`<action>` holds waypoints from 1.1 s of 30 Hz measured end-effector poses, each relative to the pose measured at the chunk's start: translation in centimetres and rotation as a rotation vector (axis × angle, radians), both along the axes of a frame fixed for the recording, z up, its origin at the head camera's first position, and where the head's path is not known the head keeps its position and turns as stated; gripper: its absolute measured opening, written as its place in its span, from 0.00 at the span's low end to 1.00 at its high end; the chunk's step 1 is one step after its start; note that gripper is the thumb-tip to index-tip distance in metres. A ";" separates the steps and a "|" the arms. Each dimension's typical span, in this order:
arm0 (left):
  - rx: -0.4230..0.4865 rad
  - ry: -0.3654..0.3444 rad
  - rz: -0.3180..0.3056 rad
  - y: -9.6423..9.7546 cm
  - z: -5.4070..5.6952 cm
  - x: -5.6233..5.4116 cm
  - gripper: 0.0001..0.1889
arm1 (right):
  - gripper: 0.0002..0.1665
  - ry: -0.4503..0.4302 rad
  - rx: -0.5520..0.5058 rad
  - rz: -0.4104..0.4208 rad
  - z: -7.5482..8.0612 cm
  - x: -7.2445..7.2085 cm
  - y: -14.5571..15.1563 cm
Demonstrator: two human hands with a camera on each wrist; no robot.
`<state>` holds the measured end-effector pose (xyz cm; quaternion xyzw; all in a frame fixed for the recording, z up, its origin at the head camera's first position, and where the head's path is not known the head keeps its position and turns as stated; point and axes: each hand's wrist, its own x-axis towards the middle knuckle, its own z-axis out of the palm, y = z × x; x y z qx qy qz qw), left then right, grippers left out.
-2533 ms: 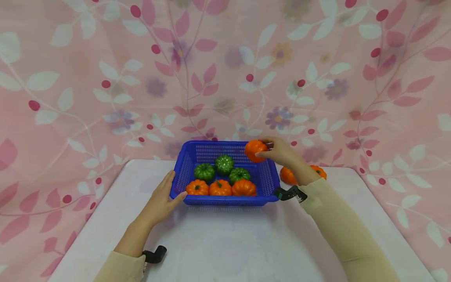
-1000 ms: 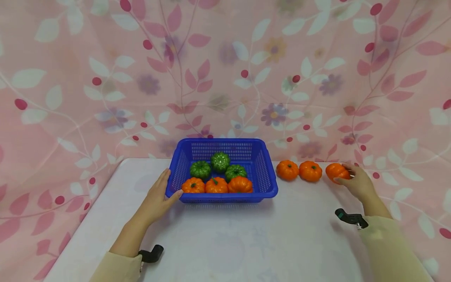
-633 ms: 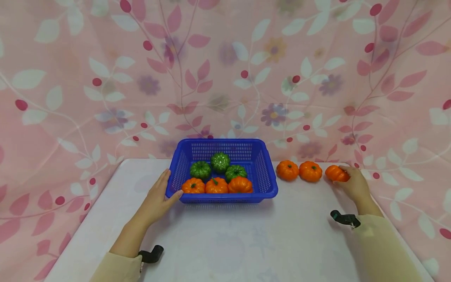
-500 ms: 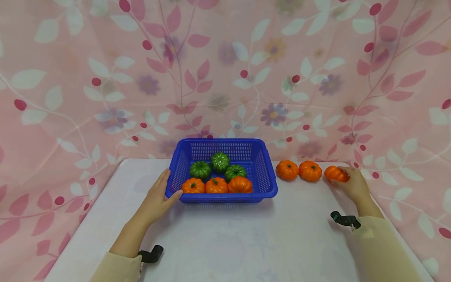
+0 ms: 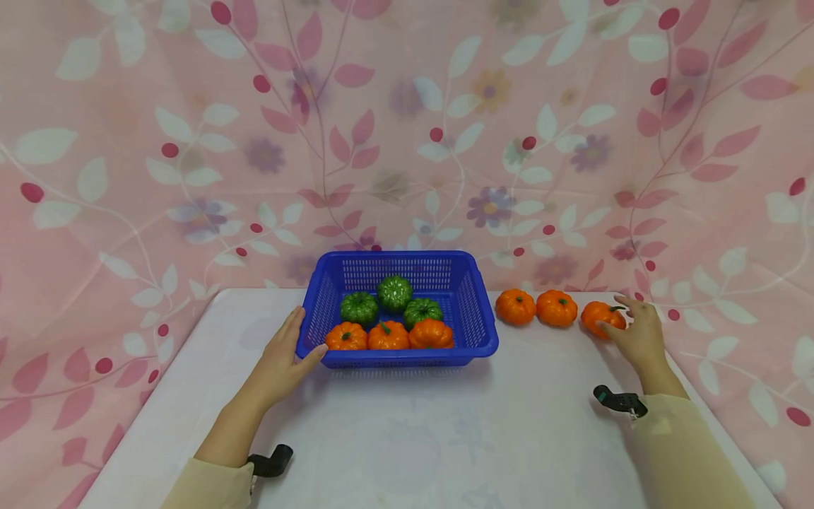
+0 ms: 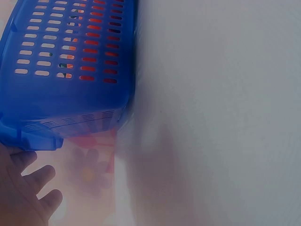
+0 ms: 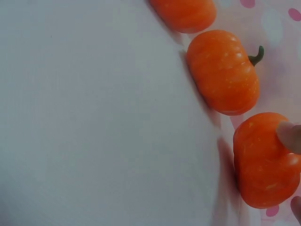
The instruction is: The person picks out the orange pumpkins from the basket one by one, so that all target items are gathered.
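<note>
A blue plastic basket [image 5: 407,359] stands on the table. Inside are three green pumpkins [image 5: 394,294] behind three orange ones [image 5: 388,336]. My left hand [image 5: 280,367] rests at the basket's left front corner, fingers extended along its side and thumb at the front rim. In the left wrist view, the fingertips show just beyond the basket's rim. My right hand [image 5: 639,339] holds a small orange pumpkin [image 5: 596,318] between thumb and fingers at the far right. This pumpkin sits on the table with its stem up; the right wrist view shows the thumb [image 7: 289,136] on it.
Two more orange pumpkins, one beside the basket [image 5: 516,307] and one to its right [image 5: 557,309], line up with the held one along the back edge. A floral pink cloth [image 5: 407,141] hangs behind the white table [image 5: 413,438].
My right hand has carried an orange pumpkin from above the basket to the right end of the row, then turned it so its stem points up. My left hand stays at the basket.
</note>
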<state>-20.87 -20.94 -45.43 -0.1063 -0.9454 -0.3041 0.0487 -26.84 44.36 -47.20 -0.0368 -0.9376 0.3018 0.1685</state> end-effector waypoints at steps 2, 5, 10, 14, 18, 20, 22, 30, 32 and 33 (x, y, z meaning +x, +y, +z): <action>0.000 0.001 0.001 0.0 0.0 0.0 0.48 | 0.43 -0.032 -0.012 -0.003 0.0 -0.2 0.2; -0.001 -0.001 0.003 0.0 0.1 0.1 0.48 | 0.50 -0.118 -0.065 0.019 -0.2 -0.5 0.6; 0.005 0.009 -0.006 0.0 0.0 0.0 0.48 | 0.54 -0.206 -0.126 0.030 -0.4 -0.7 1.0; 0.010 0.021 -0.013 0.0 -0.1 -0.1 0.48 | 0.52 -0.209 -0.121 0.020 -0.3 -1.2 0.8; 0.012 0.021 -0.014 0.2 -0.2 -0.2 0.48 | 0.52 -0.239 -0.126 0.010 -0.3 -1.6 0.7; 0.010 0.021 -0.012 0.2 -0.3 -0.2 0.48 | 0.52 -0.262 -0.124 0.005 -0.3 -1.8 0.7; 0.008 0.020 -0.010 0.3 -0.3 -0.2 0.48 | 0.52 -0.281 -0.119 -0.001 -0.3 -2.0 0.6; 0.012 0.030 -0.004 0.2 -0.3 -0.1 0.48 | 0.50 -0.288 -0.101 0.000 -0.2 -2.6 0.3; 0.011 0.027 -0.002 0.1 -0.3 -0.1 0.48 | 0.50 -0.288 -0.104 -0.001 -0.1 -2.8 0.3; 0.011 0.026 -0.001 0.1 -0.3 -0.1 0.48 | 0.50 -0.287 -0.104 0.000 0.0 -2.8 0.2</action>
